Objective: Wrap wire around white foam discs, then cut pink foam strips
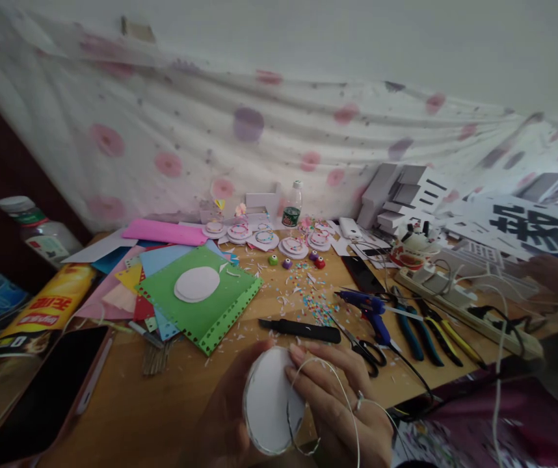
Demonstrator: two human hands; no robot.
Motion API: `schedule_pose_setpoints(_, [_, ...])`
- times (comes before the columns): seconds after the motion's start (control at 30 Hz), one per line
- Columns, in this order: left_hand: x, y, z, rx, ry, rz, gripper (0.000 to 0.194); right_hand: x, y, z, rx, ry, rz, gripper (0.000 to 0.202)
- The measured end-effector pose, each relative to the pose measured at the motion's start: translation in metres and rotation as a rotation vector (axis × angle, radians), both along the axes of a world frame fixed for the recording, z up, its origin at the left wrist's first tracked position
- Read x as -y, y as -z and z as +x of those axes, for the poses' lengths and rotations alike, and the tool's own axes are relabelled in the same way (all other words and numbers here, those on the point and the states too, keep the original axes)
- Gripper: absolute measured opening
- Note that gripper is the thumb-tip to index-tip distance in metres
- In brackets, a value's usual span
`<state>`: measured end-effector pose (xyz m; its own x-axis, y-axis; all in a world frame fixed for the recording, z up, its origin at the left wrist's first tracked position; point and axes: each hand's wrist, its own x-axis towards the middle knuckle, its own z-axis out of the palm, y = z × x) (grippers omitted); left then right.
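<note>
Close to me, over the front of the table, both hands hold a round white disc point(272, 396) with a thin wire or cord edging along its rim. My left hand point(230, 409) wraps around its left side. The fingers of my right hand point(345, 403) press on its upper right edge, next to a twisted thin wire point(289, 419). A loose pale wire point(352, 409) loops over the right hand and hangs below it. Just beyond the hands lies a black utility knife point(301, 329). To its right are black-handled scissors point(369, 354) and a blue glue gun point(369, 309).
Left: a green punched sheet point(225, 309) bearing a white paper oval point(197, 284), and a phone point(47, 396). Right: pliers point(408, 331), a power strip point(469, 312) and another person's hand point(555, 276). Behind: several decorated white discs point(292, 247) and a bottle point(292, 205).
</note>
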<state>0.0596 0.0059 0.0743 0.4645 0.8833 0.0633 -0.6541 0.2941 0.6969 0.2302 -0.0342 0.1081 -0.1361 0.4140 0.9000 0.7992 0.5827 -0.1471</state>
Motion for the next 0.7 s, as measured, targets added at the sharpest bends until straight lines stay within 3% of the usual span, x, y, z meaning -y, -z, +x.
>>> schedule_pose_setpoints(0.13, [0.006, 0.001, -0.001, 0.004, 0.014, -0.005, 0.038, 0.002, 0.000, 0.001, -0.010, 0.002, -0.018, 0.028])
schedule_pose_setpoints(0.3, [0.013, 0.006, 0.002, 0.054, 0.138, -0.037, 0.077, 0.006, 0.000, 0.004, 0.003, -0.012, -0.076, 0.031])
schedule_pose_setpoints(0.5, [0.013, 0.007, 0.001, 0.074, 0.158, -0.052, 0.076, 0.004, 0.007, 0.004, -0.057, -0.016, -0.038, 0.031])
schedule_pose_setpoints(0.7, [0.013, 0.009, -0.001, 0.058, 0.162, -0.052, 0.080, 0.008, 0.003, 0.008, 0.048, 0.012, -0.085, 0.027])
